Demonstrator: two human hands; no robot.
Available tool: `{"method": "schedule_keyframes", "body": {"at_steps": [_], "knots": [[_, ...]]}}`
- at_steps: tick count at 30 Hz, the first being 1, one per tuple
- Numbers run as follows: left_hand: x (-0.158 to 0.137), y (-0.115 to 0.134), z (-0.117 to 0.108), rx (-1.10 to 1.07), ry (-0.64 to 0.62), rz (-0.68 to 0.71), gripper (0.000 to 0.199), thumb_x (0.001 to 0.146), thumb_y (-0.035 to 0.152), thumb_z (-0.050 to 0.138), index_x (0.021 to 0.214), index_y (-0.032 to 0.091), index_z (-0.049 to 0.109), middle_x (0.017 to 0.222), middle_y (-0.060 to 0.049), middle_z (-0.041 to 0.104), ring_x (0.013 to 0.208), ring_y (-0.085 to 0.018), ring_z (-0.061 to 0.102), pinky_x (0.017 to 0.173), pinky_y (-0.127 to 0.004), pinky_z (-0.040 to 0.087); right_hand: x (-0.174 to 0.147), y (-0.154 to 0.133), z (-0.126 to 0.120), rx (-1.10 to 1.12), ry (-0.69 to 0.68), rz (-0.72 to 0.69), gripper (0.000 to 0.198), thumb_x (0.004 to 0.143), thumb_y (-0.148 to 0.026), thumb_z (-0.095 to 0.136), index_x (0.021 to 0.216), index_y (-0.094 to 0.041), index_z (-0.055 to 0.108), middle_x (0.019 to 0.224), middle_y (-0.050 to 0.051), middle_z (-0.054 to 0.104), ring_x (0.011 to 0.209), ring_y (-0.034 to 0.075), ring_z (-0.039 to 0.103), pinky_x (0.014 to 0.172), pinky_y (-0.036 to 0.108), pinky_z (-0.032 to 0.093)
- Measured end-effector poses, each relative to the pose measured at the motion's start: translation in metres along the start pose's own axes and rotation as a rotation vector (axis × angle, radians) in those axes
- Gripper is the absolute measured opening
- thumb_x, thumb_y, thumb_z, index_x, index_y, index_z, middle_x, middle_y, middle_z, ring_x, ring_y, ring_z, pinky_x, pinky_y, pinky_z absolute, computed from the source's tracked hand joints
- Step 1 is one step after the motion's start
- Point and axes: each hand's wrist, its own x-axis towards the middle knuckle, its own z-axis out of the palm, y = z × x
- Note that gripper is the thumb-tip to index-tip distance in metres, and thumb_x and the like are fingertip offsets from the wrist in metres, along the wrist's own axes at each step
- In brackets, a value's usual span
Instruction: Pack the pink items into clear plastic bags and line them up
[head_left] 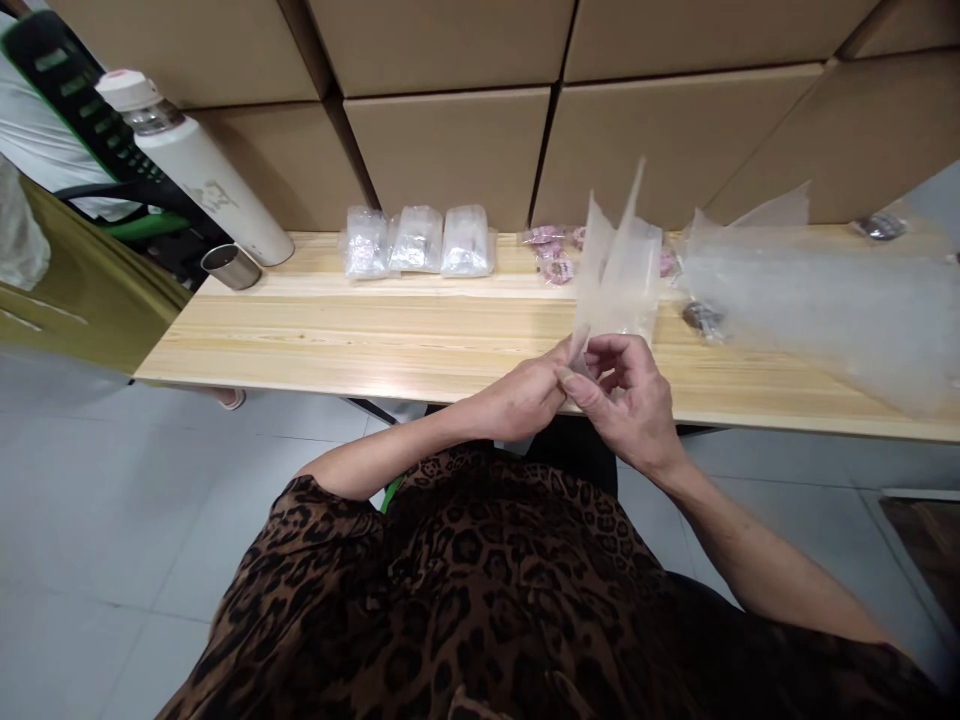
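Note:
Frosted translucent plastic bags point(624, 280) stand up from between my two hands, their top corners splayed apart. My left hand point(525, 398) is closed on their lower edge, its fingertips partly hidden. Thumb and fingers curled, my right hand point(631, 398) pinches the same edge close beside it. Both hands are over the front edge of the wooden table point(330, 340). Just behind the bags lie small pink wrapped packets point(553, 262). Right of my hands, a dark wrapped item point(703, 318) rests by a wide spread of frosted plastic bags point(825, 310).
Three clear-wrapped bundles point(416, 240) line the table's back. A white bottle point(217, 190) and a metal cup point(232, 267) stand at the left end. Cardboard boxes point(450, 150) are stacked behind the table. Another dark wrapped item point(881, 227) lies at the far right.

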Motion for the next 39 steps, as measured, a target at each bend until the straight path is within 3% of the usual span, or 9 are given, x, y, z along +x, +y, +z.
{"method": "schedule_keyframes", "body": {"at_steps": [6, 9, 13, 19, 23, 25, 28, 34, 39], "knots": [[-0.018, 0.004, -0.010, -0.186, -0.013, -0.098, 0.059, 0.110, 0.038, 0.049, 0.167, 0.021, 0.047, 0.157, -0.017, 0.067, 0.130, -0.027, 0.074, 0.110, -0.046, 0.060, -0.002, -0.011, -0.012, 0.010, 0.149, -0.148, 0.025, 0.103, -0.046, 0.073, 0.091, -0.024, 0.069, 0.074, -0.001, 0.069, 0.062, 0.013, 0.063, 0.058, 0.028, 0.051], [-0.040, 0.005, -0.032, -0.296, 0.161, -0.177, 0.058, 0.108, 0.041, 0.057, 0.163, 0.024, 0.052, 0.159, -0.017, 0.066, 0.126, -0.027, 0.076, 0.105, -0.045, 0.062, 0.005, -0.006, -0.030, 0.163, 0.363, -0.160, 0.024, 0.097, -0.042, 0.081, 0.089, -0.023, 0.069, 0.069, -0.001, 0.068, 0.058, 0.014, 0.063, 0.055, 0.028, 0.050], [-0.076, 0.007, -0.064, -0.365, 0.512, -0.360, 0.060, 0.095, 0.034, 0.076, 0.152, 0.021, 0.065, 0.132, -0.013, 0.081, 0.105, -0.022, 0.080, 0.094, -0.036, 0.064, 0.014, 0.022, -0.053, 0.308, 0.536, 0.002, 0.035, 0.082, -0.047, 0.091, 0.077, -0.024, 0.064, 0.061, -0.004, 0.059, 0.051, 0.012, 0.054, 0.047, 0.028, 0.045], [-0.118, 0.011, -0.094, -0.332, 0.808, -0.568, 0.079, 0.080, 0.026, 0.084, 0.154, 0.011, 0.059, 0.102, -0.010, 0.082, 0.080, -0.018, 0.077, 0.080, -0.031, 0.064, 0.015, 0.076, -0.093, 0.032, 0.398, 0.257, 0.040, 0.084, -0.061, 0.083, 0.085, -0.024, 0.069, 0.074, 0.001, 0.070, 0.054, 0.013, 0.056, 0.050, 0.029, 0.047], [-0.129, 0.012, -0.102, -0.236, 0.928, -0.619, 0.076, 0.077, 0.024, 0.083, 0.150, 0.018, 0.062, 0.095, -0.003, 0.080, 0.071, -0.015, 0.075, 0.070, -0.026, 0.062, 0.026, 0.091, -0.122, -0.469, 0.242, 0.062, 0.026, 0.095, -0.053, 0.068, 0.102, -0.029, 0.073, 0.097, 0.006, 0.077, 0.079, 0.024, 0.068, 0.080, 0.047, 0.062], [-0.130, 0.011, -0.101, -0.242, 0.971, -0.622, 0.074, 0.074, 0.023, 0.085, 0.145, 0.020, 0.064, 0.092, -0.001, 0.079, 0.070, -0.014, 0.074, 0.067, -0.024, 0.060, 0.034, 0.095, -0.129, -0.647, 0.016, -0.079, 0.027, 0.096, -0.049, 0.064, 0.109, -0.028, 0.074, 0.118, 0.010, 0.078, 0.104, 0.032, 0.072, 0.101, 0.059, 0.059], [-0.131, 0.010, -0.097, -0.237, 0.995, -0.602, 0.076, 0.071, 0.024, 0.086, 0.144, 0.019, 0.065, 0.093, -0.001, 0.078, 0.072, -0.014, 0.072, 0.066, -0.023, 0.059, 0.044, 0.103, -0.134, -0.753, -0.202, -0.154, 0.030, 0.100, -0.042, 0.055, 0.114, -0.023, 0.074, 0.139, 0.018, 0.072, 0.128, 0.040, 0.066, 0.113, 0.067, 0.051], [-0.137, 0.012, -0.096, -0.271, 0.900, -0.619, 0.085, 0.072, 0.026, 0.090, 0.152, 0.016, 0.062, 0.085, 0.001, 0.073, 0.066, -0.008, 0.062, 0.064, -0.019, 0.054, 0.062, 0.112, -0.135, -0.829, -0.077, -0.054, 0.025, 0.098, -0.040, 0.057, 0.101, -0.020, 0.072, 0.115, 0.025, 0.073, 0.115, 0.043, 0.064, 0.103, 0.071, 0.050], [-0.137, 0.009, -0.097, -0.284, 0.860, -0.612, 0.083, 0.076, 0.030, 0.089, 0.153, 0.016, 0.061, 0.083, 0.002, 0.070, 0.065, -0.009, 0.061, 0.063, -0.020, 0.053, 0.108, 0.108, -0.092, -0.760, -0.165, -0.182, 0.033, 0.098, -0.036, 0.061, 0.122, -0.017, 0.073, 0.126, 0.022, 0.072, 0.123, 0.039, 0.065, 0.110, 0.062, 0.050]]}}
